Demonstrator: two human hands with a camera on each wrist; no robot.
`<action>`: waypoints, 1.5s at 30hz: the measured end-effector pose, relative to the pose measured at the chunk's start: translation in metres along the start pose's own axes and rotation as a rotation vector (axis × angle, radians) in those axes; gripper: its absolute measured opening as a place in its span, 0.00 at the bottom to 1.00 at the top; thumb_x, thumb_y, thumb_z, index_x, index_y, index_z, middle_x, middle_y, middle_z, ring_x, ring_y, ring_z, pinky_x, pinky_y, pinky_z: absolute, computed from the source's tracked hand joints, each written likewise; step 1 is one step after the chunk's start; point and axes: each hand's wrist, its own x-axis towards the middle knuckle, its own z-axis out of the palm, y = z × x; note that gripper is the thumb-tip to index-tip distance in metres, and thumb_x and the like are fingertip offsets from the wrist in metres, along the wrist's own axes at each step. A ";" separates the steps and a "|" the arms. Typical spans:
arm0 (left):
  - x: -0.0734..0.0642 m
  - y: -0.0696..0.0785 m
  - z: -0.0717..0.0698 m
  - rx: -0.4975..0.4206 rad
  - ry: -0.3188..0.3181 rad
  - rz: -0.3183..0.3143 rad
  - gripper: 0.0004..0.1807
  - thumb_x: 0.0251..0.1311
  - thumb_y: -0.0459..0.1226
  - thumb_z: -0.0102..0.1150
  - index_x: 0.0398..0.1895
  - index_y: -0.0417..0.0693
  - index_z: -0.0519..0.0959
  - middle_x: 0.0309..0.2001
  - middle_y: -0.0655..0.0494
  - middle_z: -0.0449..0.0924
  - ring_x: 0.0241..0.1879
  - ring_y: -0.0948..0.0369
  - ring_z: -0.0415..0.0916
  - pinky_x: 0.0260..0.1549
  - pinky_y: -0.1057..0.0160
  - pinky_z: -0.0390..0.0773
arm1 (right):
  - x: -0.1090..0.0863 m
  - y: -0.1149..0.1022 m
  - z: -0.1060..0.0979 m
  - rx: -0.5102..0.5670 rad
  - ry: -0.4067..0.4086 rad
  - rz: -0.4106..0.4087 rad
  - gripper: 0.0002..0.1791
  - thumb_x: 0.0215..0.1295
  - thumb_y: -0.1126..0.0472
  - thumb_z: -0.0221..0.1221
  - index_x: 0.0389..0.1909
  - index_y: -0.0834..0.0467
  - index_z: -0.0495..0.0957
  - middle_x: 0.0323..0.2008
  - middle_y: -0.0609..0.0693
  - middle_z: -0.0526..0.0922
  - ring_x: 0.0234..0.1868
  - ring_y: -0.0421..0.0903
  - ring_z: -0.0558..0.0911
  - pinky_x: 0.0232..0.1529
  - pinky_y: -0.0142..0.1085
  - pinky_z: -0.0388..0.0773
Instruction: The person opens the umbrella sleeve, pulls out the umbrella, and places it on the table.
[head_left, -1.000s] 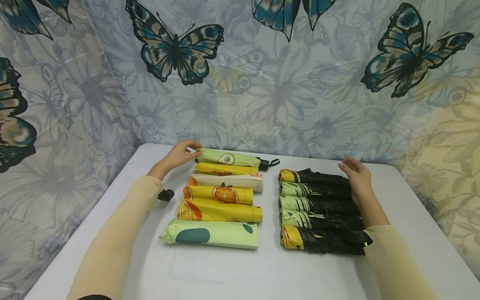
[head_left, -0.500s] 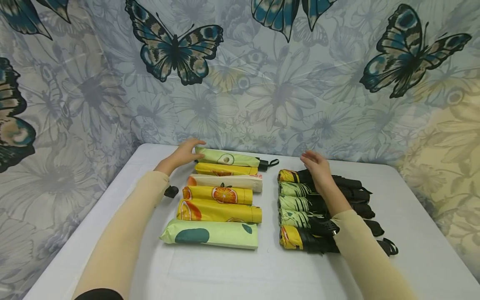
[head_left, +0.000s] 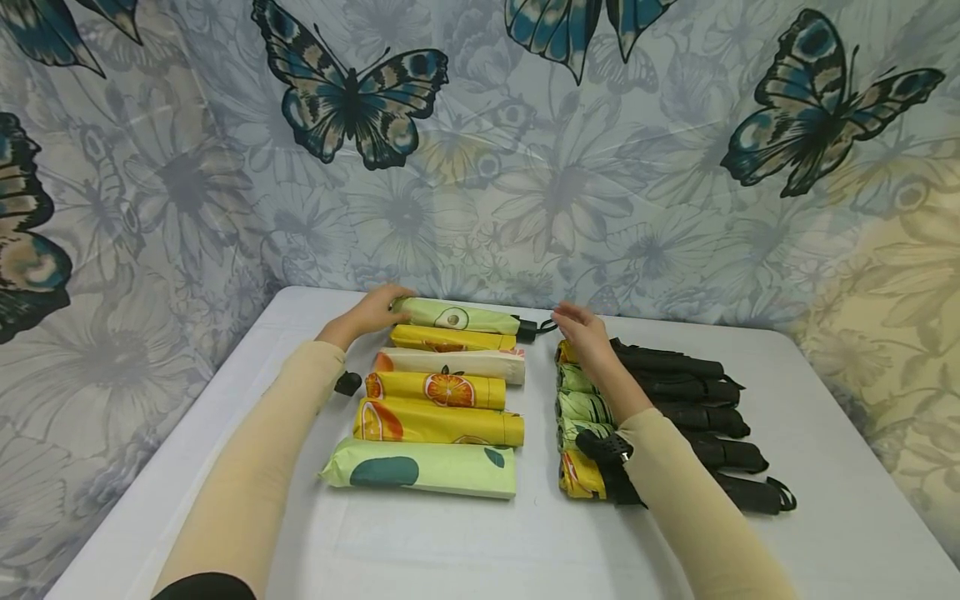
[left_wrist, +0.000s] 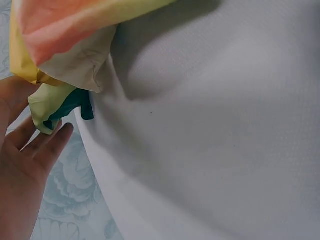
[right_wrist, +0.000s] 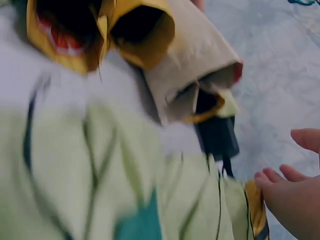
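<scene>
My left hand (head_left: 371, 312) is round the left end of a folded umbrella in a green avocado-print sleeve (head_left: 487, 320), thumb on the near side and fingers on the far side. In the left wrist view, the sleeve's green end (left_wrist: 50, 102) lies between thumb and fingers. The umbrella's black handle (head_left: 527, 331) and wrist strap (head_left: 550, 326) stick out at its right end. My right hand (head_left: 588, 337) is beside the strap, holding nothing; its thumb and fingers are spread apart in the right wrist view.
Below the avocado umbrella lies a column of sleeves, among them a cream one (head_left: 450, 365), an orange-print yellow one (head_left: 465, 391) and a pale green one (head_left: 457, 469). Several bare folded umbrellas (head_left: 690, 392) are stacked under my right forearm. The white table (head_left: 420, 550) meets a butterfly-patterned cloth (head_left: 487, 208).
My right hand has moved left across the bare umbrellas to the avocado umbrella's strap. The left hand has shifted slightly right, further over the sleeve's end. The umbrellas and sleeves lie as before.
</scene>
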 end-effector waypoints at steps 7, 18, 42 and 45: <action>-0.002 -0.003 0.001 -0.035 0.019 0.022 0.26 0.67 0.39 0.59 0.66 0.40 0.71 0.66 0.39 0.68 0.67 0.41 0.63 0.66 0.41 0.66 | 0.004 0.003 0.026 -0.106 -0.064 0.043 0.33 0.76 0.57 0.48 0.77 0.59 0.48 0.78 0.56 0.50 0.79 0.53 0.49 0.78 0.45 0.51; -0.004 0.000 0.002 -0.057 0.001 -0.018 0.26 0.65 0.36 0.60 0.65 0.40 0.69 0.66 0.39 0.68 0.65 0.43 0.67 0.62 0.44 0.71 | 0.018 0.017 0.046 -0.248 -0.045 0.079 0.36 0.70 0.72 0.48 0.77 0.57 0.50 0.78 0.60 0.47 0.71 0.57 0.62 0.60 0.43 0.69; -0.009 -0.006 0.006 -0.106 0.010 -0.023 0.27 0.62 0.33 0.63 0.64 0.40 0.69 0.67 0.38 0.67 0.67 0.42 0.64 0.62 0.44 0.71 | 0.009 0.018 0.053 -0.334 0.150 -0.036 0.24 0.63 0.70 0.62 0.61 0.64 0.75 0.59 0.65 0.76 0.59 0.59 0.76 0.60 0.47 0.76; -0.010 -0.008 0.006 -0.117 0.016 -0.027 0.28 0.61 0.33 0.63 0.64 0.41 0.69 0.67 0.38 0.66 0.65 0.42 0.66 0.61 0.44 0.72 | 0.007 0.015 0.050 -0.343 0.142 -0.078 0.23 0.63 0.68 0.63 0.59 0.64 0.76 0.58 0.65 0.77 0.59 0.59 0.77 0.59 0.47 0.77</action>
